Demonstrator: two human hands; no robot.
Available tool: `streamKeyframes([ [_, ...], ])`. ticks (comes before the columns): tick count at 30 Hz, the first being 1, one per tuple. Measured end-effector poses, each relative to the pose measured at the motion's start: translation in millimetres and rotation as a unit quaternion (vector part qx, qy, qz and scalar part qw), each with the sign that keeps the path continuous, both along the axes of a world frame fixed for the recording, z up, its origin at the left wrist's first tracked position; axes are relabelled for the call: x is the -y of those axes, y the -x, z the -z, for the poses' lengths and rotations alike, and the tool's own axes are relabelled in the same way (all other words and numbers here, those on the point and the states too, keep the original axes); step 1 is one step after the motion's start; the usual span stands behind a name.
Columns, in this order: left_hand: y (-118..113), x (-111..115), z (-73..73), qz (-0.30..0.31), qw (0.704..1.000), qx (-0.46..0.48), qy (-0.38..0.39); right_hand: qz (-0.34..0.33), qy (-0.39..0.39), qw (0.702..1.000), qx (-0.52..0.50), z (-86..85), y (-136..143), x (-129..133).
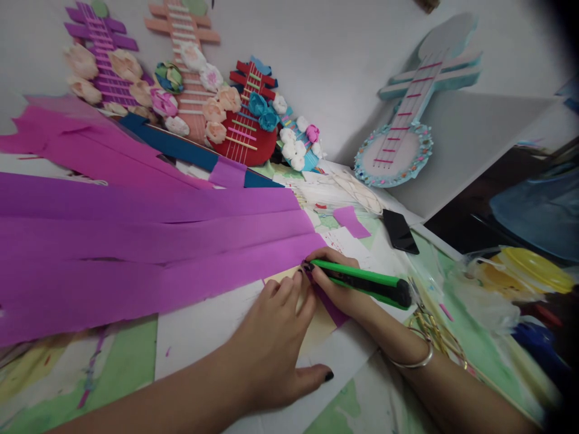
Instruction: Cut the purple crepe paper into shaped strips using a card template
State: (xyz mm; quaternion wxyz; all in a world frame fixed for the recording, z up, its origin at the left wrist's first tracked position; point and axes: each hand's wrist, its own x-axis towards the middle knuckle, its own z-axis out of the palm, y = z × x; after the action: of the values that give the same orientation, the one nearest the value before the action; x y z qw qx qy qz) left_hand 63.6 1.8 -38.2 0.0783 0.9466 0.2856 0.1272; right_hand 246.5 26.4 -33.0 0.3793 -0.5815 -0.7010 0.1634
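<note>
My right hand (337, 283) is closed around a green utility knife (362, 280), its tip end down at the edge of a large purple sheet (181, 241). Fingers spread, my left hand (275, 337) presses flat on a cream-coloured card (319, 322) beside the knife tip. A narrow purple strip (332, 304) runs along the card, partly under my right hand. White paper (199, 343) lies beneath. The blade itself is too small to make out.
Decorated toy-like string instruments, among them a red one (246, 132) and a pale blue one (407, 114), lean at the back. A black phone (400, 231), gold-handled scissors (436, 331) and a purple scrap (351, 222) lie to the right. Pink sheeting (94, 138) lies left.
</note>
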Motion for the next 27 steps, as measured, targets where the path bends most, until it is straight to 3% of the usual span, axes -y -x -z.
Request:
streamKeyframes([
  [27, -1.0, -1.0, -3.0, -0.006, 0.999, -0.021, 0.028, 0.017, -0.005, 0.999, 0.033, -5.2, 0.6, 6.6],
])
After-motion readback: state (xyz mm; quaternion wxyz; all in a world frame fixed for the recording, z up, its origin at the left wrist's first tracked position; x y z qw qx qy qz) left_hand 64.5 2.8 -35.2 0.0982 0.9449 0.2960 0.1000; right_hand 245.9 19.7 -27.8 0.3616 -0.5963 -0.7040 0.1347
